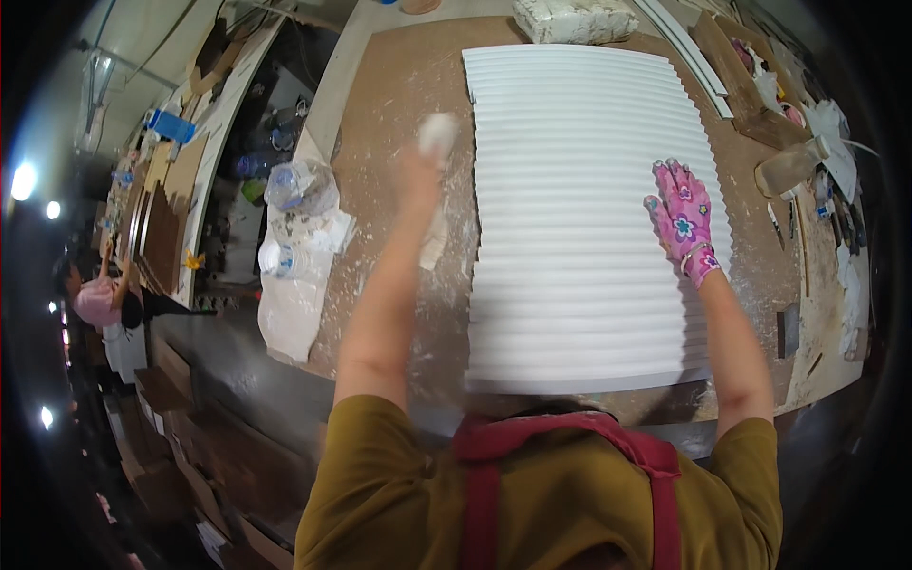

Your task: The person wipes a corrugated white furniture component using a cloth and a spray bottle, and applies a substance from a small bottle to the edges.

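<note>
A large white ribbed panel (579, 228) with wavy side edges lies flat on the brown work table. My right hand (683, 214), in a pink glove with a flower pattern, rests palm down on the panel near its right edge, fingers stretched out. My bare left hand (418, 185) is left of the panel, above the dusty board, and blurred by motion. At its fingers is a small white rounded thing (438, 135), which it appears to hold; its kind is too smeared to tell.
White-spattered brown board (380, 123) surrounds the panel. At left, a plastic bag (299, 185) and a white tub (277, 257) stand on pale sheeting. A white-crusted block (575, 21) lies behind the panel. At right are a wooden box (746, 85) and a cloudy jar (791, 166). Another person (98, 299) works far left.
</note>
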The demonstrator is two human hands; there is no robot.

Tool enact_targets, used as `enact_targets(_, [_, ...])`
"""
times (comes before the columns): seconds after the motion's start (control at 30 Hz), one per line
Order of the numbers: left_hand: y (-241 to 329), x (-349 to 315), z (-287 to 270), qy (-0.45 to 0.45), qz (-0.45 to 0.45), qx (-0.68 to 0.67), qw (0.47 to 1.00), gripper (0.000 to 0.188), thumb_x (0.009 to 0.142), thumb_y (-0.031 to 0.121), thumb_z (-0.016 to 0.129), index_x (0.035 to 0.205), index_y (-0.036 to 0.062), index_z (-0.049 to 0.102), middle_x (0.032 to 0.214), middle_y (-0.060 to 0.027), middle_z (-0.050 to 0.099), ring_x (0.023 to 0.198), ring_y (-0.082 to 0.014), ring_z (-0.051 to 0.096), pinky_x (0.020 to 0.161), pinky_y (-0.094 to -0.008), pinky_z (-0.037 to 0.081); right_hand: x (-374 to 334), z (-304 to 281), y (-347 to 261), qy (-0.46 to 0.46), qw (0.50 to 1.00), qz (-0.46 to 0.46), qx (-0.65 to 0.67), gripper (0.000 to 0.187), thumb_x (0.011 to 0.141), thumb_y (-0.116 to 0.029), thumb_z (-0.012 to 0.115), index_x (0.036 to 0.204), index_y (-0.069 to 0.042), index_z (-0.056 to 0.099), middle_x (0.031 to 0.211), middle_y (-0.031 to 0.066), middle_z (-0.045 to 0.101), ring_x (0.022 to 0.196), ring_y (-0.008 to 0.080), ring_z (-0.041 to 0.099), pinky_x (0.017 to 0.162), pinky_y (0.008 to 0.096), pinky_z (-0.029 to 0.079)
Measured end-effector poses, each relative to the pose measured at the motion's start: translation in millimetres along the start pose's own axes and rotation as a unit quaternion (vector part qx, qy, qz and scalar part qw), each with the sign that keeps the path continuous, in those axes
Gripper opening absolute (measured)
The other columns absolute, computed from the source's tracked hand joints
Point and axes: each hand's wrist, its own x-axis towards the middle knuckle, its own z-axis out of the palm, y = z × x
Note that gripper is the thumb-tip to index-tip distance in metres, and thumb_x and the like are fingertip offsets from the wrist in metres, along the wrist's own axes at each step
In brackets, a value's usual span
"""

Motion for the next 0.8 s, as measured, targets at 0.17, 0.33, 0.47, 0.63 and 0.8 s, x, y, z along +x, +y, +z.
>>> enact_targets(0.17, [12,25,25,0.124,0.326,-0.024,0.937,0.044,0.092,0.032,0.058,0.122,0.0,0.057,0.132,-0.017,0.051,0.119,-0.0349,0.049,0.097,-0.0433,0.041,5,-2,-9,0.003,1.0,0.017,0.026,0.049,0.092,-0.03,0.054,0.136,-0.008,0.048,0.142,0.0178,0.043,0.13,0.0379,0.039,0.109,0.0457,0.031])
enact_targets(0.33, [-29,56,18,0.088,0.286,0.076,0.951,0.044,0.09,0.028,0.061,0.12,-0.0031,0.054,0.126,-0.0225,0.051,0.116,-0.039,0.049,0.099,-0.0427,0.04,3,0,-3,0.024,0.999,0.01,0.024,0.049,0.09,-0.027,0.058,0.134,-0.007,0.05,0.141,0.0166,0.045,0.13,0.0364,0.04,0.109,0.0444,0.031])
enact_targets(0.47, [-15,80,-2,0.182,0.242,-0.058,0.951,0.039,0.092,0.025,0.058,0.118,-0.0036,0.055,0.121,-0.0213,0.054,0.111,-0.0366,0.052,0.097,-0.0413,0.041,6,-6,-9,0.013,0.998,0.026,0.052,0.049,0.09,-0.027,0.058,0.133,-0.007,0.051,0.141,0.017,0.045,0.129,0.0367,0.04,0.109,0.0451,0.032])
enact_targets(0.63, [10,60,42,0.021,0.541,0.138,0.829,0.034,0.091,0.021,0.059,0.117,-0.0015,0.058,0.12,-0.0209,0.055,0.111,-0.0332,0.053,0.097,-0.0399,0.04,4,-2,-8,0.032,0.998,0.011,0.046,0.049,0.089,-0.027,0.059,0.132,-0.006,0.051,0.14,0.0171,0.046,0.128,0.038,0.042,0.108,0.0454,0.034])
enact_targets(0.8, [17,114,5,0.16,0.253,-0.06,0.952,0.032,0.089,0.016,0.059,0.117,-0.0005,0.059,0.118,-0.0216,0.056,0.105,-0.0371,0.056,0.094,-0.0424,0.043,6,-2,-8,0.032,0.998,0.015,0.05,0.049,0.087,-0.024,0.06,0.133,-0.008,0.05,0.139,0.0161,0.045,0.127,0.0376,0.042,0.107,0.0458,0.034])
